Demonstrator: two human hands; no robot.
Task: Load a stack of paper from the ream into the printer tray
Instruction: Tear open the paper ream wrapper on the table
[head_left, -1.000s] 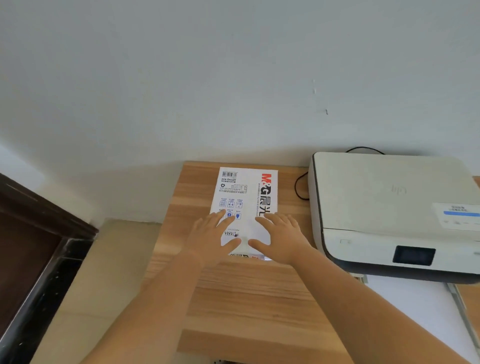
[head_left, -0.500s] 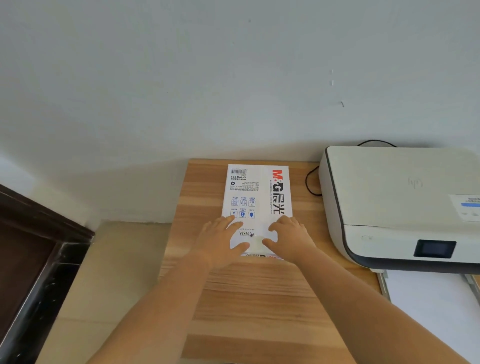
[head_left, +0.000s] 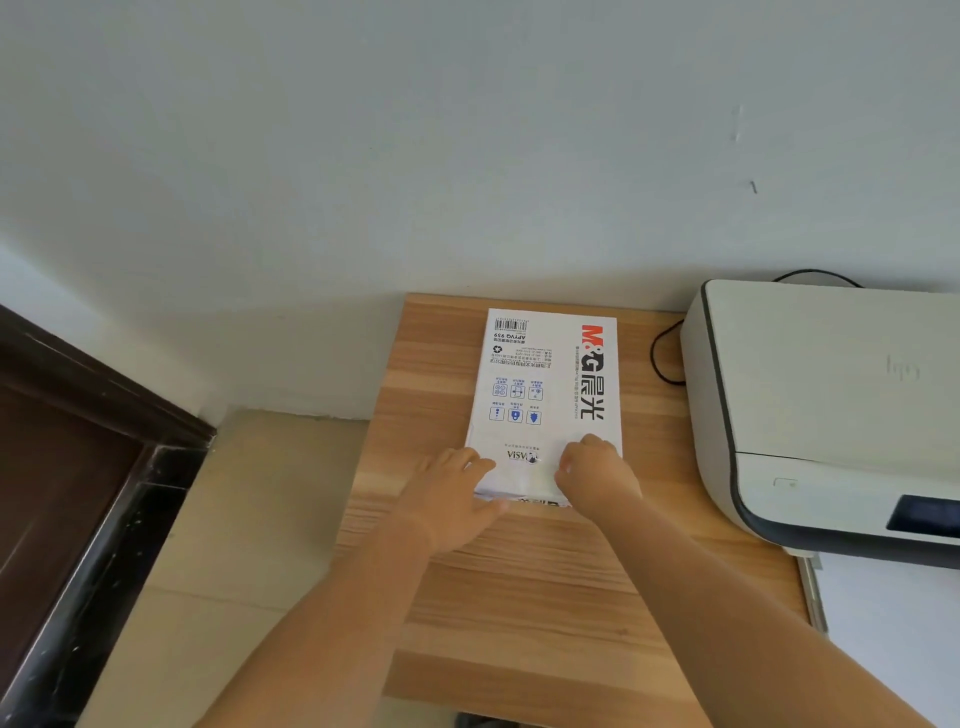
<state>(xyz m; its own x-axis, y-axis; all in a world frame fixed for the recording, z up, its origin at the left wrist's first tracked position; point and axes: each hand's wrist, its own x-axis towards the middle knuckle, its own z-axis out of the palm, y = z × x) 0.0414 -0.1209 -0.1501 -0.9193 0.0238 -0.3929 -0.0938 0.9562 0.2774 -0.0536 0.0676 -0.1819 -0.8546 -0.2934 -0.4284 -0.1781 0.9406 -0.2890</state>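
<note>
Both hands (head_left: 452, 499) (head_left: 597, 475) now curled, seemingly gripping ream's (head_left: 545, 384) near end

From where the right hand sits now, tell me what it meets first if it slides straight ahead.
The right hand points away along the ream. It would ride over the wrapper's red logo, then meet the wall behind the table's far edge, probably.

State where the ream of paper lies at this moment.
In the head view the ream of paper lies flat on the wooden table, left of the printer, with the left hand and right hand on its near end.
</note>
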